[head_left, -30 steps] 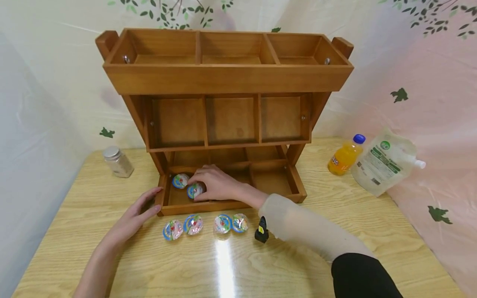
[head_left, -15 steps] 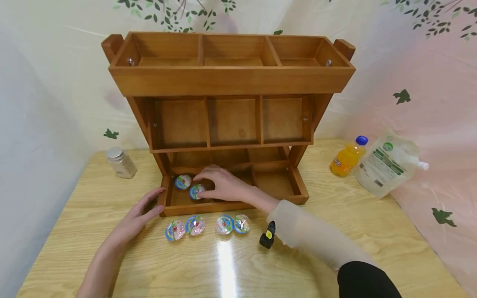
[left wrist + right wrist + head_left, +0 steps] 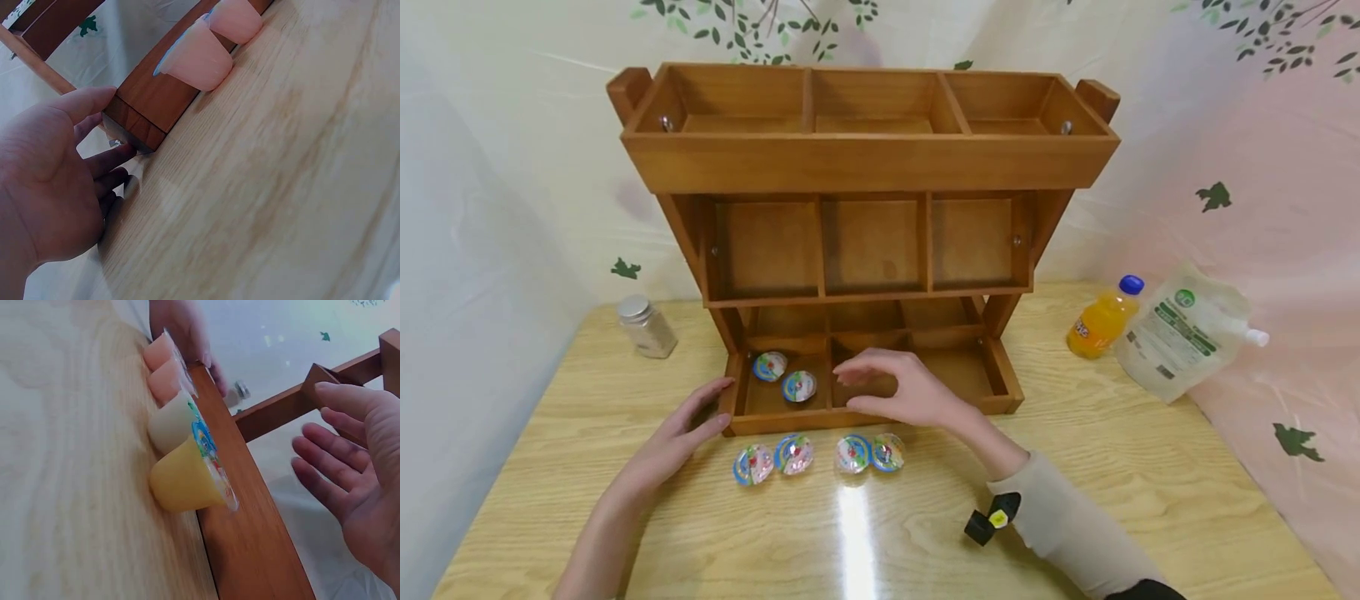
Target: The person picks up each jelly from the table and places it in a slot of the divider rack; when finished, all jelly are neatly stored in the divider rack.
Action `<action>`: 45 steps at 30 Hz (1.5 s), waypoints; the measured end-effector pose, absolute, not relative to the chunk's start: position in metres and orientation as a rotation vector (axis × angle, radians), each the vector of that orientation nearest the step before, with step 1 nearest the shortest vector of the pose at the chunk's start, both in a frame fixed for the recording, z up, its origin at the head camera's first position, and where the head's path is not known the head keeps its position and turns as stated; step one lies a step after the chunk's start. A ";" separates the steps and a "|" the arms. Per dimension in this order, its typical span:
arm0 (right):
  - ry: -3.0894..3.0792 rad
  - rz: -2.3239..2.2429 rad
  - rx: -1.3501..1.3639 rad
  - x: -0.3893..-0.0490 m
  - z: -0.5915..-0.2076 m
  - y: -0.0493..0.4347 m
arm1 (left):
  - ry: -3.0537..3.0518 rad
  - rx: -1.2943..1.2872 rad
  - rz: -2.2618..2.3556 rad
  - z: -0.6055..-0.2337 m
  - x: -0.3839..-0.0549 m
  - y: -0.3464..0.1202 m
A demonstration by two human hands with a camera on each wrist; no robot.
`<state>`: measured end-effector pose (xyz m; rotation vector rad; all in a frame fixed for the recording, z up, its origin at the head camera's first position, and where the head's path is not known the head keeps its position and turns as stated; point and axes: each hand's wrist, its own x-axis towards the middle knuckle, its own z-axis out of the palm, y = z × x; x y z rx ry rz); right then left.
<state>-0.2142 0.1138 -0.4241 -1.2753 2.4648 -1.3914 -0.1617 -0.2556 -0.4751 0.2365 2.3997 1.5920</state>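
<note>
My right hand [image 3: 904, 385] hovers over the middle compartment of the wooden shelf's bottom tray [image 3: 850, 418], fingers loosely bent and holding nothing; the right wrist view shows its palm [image 3: 375, 506] bare. Two jelly cups with printed lids, one at the back [image 3: 770, 366] and one nearer the front [image 3: 799, 386], sit in the left compartment. At the tray's left front corner, my left hand [image 3: 673, 433] touches the wood with thumb and fingertips. In front of the tray stand a yellow jelly cup [image 3: 184, 478], a white jelly cup [image 3: 169, 428] and two pink ones [image 3: 200, 59].
The shelf's upper tray [image 3: 868, 162] and middle tray [image 3: 872, 246] overhang the bottom one. A lidded jar [image 3: 647, 327] stands at left. An orange drink bottle [image 3: 1102, 321] and a spouted pouch [image 3: 1183, 337] are at right, near the fabric backdrop [image 3: 1270, 233].
My right hand has let go of the front jelly cup in the left compartment and moved right, over the middle compartment. My left hand stays at the tray's corner.
</note>
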 end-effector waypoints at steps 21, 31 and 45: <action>2.158 -1.022 -1.158 -0.192 -0.421 0.157 | 2.418 0.250 1.578 -0.476 -0.162 -0.253; 2.228 -0.845 -1.165 -0.191 -0.429 0.156 | 2.440 0.268 1.577 -0.476 -0.161 -0.257; 2.273 -0.813 -1.139 -0.187 -0.435 0.154 | 2.407 0.262 1.595 -0.476 -0.162 -0.257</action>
